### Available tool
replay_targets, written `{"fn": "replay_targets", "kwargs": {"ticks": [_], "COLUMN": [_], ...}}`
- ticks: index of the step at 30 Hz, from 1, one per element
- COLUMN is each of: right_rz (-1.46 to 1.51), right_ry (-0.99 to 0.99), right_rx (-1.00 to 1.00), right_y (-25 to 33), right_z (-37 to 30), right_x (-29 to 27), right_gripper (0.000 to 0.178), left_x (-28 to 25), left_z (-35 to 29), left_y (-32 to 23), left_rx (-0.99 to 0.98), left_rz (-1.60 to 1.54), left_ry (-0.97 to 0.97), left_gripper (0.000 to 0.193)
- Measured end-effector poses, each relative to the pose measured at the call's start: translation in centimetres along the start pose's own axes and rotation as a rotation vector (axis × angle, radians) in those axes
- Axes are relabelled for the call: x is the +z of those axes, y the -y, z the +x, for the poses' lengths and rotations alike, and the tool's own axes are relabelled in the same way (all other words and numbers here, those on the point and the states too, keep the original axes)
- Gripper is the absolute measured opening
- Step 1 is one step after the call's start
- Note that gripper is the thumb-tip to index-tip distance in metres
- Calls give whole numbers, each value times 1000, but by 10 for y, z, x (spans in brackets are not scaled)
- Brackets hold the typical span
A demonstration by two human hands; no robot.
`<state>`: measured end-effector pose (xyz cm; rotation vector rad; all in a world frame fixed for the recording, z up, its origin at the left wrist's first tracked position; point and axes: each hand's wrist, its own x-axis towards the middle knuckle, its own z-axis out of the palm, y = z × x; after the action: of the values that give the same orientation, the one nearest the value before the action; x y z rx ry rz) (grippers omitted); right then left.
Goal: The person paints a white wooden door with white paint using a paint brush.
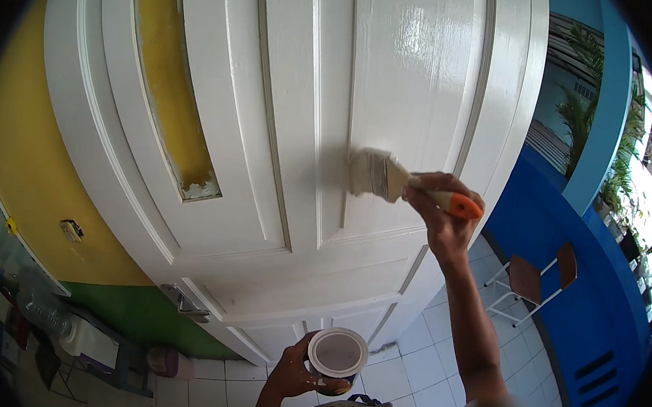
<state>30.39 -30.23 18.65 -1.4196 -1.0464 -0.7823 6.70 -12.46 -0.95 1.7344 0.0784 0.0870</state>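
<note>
Panelled door (pixel 286 125): white, filling most of the view, its raised mouldings framing tall upper panels and shorter lower ones; the upper right part carries a glossy reflection.
Left wall (pixel 22 118): yellow above, green below, running behind the door's left edge.
Right wall (pixel 599 298): deep blue, with three dark slots low down.
Tiled floor (pixel 437 340): white squares with dark joints, seen beneath the door and out to the blue wall.
Column (pixel 601 139): light blue, upright at the right, with green plants (pixel 577 119) beside it.
Chair (pixel 524 279): brown seat and backrest on pale metal legs, standing on the tiles near the blue wall.
Door slot (pixel 171 64): long and narrow in the door's left part, yellow showing within a white-smeared border; whether it is glazed, I cannot tell.
Paint can (pixel 337 373): round, pale-rimmed, mouth upward with light grey inside, held low in front of the door.
Right hand (pixel 446 208): fingers closed around the handle of a paintbrush (pixel 393 182), forearm reaching up from below.
Left hand (pixel 293 375): curled around the can's left side and underside.
Paintbrush: wide, with pale bristles at the left edge of the tall right-hand panel, slightly blurred; the handle ends in orange.
Lever handle (pixel 187 303): metallic, at the door's lower left.
Wall switch (pixel 72 229): small, on the yellow paint.
</note>
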Motion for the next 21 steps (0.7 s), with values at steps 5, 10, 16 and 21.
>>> {"fn": "replay_targets", "kwargs": {"ticks": [5, 10, 16, 21], "right_rz": [294, 28, -20, -721], "right_ry": [-383, 124, 330, -73], "right_rx": [-214, -80, -59, -1055], "right_y": [4, -35, -15, 32], "right_z": [21, -88, 9, 188], "right_x": [17, 10, -8, -25], "right_gripper": [10, 14, 11, 11], "left_x": [10, 0, -2, 14], "left_z": [1, -5, 7, 20], "left_y": [-2, 13, 4, 4], "left_rx": [-28, 4, 29, 88], "left_rz": [-27, 7, 23, 28], "left_ry": [0, -45, -51, 10], "left_gripper": [99, 98, 100, 98]}}
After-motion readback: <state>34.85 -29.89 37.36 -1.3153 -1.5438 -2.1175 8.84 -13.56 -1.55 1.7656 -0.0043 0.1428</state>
